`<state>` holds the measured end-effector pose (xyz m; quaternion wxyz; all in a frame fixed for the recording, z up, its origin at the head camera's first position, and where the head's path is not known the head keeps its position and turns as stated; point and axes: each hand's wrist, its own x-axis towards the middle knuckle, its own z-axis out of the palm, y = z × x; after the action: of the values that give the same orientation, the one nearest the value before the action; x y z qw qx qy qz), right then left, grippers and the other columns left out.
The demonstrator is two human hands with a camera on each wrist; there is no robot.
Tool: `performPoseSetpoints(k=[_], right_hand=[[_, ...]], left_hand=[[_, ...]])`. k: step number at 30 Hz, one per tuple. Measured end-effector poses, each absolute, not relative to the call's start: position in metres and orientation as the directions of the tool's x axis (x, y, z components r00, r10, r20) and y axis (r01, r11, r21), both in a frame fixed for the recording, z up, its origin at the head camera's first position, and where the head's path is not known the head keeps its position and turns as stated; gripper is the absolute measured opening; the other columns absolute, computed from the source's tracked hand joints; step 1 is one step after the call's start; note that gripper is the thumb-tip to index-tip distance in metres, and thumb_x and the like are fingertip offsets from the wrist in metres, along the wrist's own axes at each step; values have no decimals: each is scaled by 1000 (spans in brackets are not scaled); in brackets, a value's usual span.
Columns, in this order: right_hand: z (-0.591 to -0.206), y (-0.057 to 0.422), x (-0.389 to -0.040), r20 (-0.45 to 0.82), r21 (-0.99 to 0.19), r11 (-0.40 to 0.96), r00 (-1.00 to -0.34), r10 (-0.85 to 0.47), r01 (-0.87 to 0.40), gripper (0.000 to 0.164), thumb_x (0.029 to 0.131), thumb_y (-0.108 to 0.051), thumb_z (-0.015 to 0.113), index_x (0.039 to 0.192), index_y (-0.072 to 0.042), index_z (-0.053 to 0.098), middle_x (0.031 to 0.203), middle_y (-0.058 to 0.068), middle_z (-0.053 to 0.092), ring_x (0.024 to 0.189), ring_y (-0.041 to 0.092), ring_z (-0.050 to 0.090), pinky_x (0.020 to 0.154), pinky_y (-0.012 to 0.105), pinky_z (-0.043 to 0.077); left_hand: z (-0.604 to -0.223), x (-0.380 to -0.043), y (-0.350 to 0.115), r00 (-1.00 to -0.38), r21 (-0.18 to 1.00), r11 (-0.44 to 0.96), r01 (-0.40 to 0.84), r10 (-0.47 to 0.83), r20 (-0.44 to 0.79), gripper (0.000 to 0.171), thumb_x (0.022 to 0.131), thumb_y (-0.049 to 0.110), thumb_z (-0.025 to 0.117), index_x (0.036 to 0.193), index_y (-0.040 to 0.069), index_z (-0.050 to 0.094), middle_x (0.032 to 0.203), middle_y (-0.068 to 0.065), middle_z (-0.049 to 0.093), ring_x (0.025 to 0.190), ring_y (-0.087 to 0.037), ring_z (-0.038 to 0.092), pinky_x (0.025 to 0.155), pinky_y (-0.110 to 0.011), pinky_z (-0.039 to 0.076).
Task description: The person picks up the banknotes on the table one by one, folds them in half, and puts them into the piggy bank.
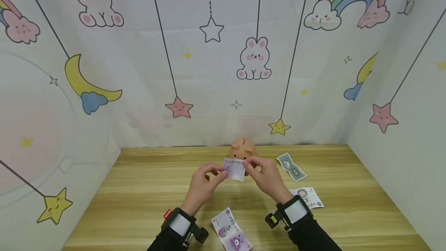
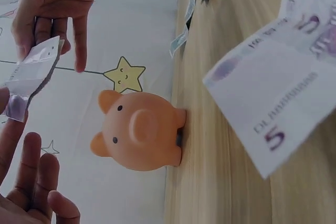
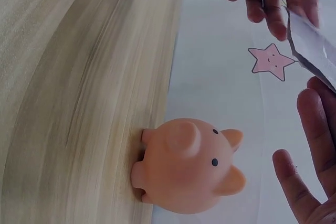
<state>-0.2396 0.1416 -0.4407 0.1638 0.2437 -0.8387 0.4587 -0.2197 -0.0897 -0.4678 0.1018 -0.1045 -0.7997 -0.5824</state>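
A folded pale purple banknote is stretched between the two hands, raised above the table. My left hand pinches its left edge between thumb and fingers. At the upper right corner, my right hand pinches the same note. Directly behind it stands an orange piggy bank with a coin slot on top, partly covered by the note in the head view. In the left wrist view the piggy bank faces the camera, and the folded note shows its layered edge.
Nearer me lies a purple banknote marked 5. Right of the hands are a green banknote, creased, and a whitish banknote partly behind the right wrist. A wall cloth printed with stars and rabbits borders the wooden table.
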Motion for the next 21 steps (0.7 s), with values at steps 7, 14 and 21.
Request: performPoseSetpoints(k=[7, 14, 21], right_hand=[[-445, 140, -240, 492, -698, 450, -830, -264, -557, 10, 104, -12, 71, 99, -12, 80, 80, -3, 73, 72, 8, 68, 59, 24, 50], [-447, 137, -240, 498, -702, 431, -824, -271, -567, 11, 105, -13, 71, 99, -11, 80, 81, 6, 74, 72, 8, 68, 60, 24, 50], [-449, 137, -242, 510, -698, 425, -816, -271, -577, 10, 104, -12, 71, 99, -11, 80, 81, 7, 74, 72, 8, 68, 61, 25, 51]], left_hand=[[-463, -225, -85, -950, 920, 249, 302, 5, 311, 7, 98, 20, 80, 102, 14, 79, 107, -1, 70, 97, -17, 60, 75, -28, 39], [-467, -226, -79, -930, 897, 291, 332, -56, 363, 6, 98, 17, 80, 96, 14, 76, 104, -1, 66, 99, -21, 59, 73, -27, 39], [-468, -224, -76, -877, 832, 345, 435, -45, 478, 7, 97, 11, 81, 93, 13, 75, 103, -1, 66, 97, -21, 60, 78, -27, 44]])
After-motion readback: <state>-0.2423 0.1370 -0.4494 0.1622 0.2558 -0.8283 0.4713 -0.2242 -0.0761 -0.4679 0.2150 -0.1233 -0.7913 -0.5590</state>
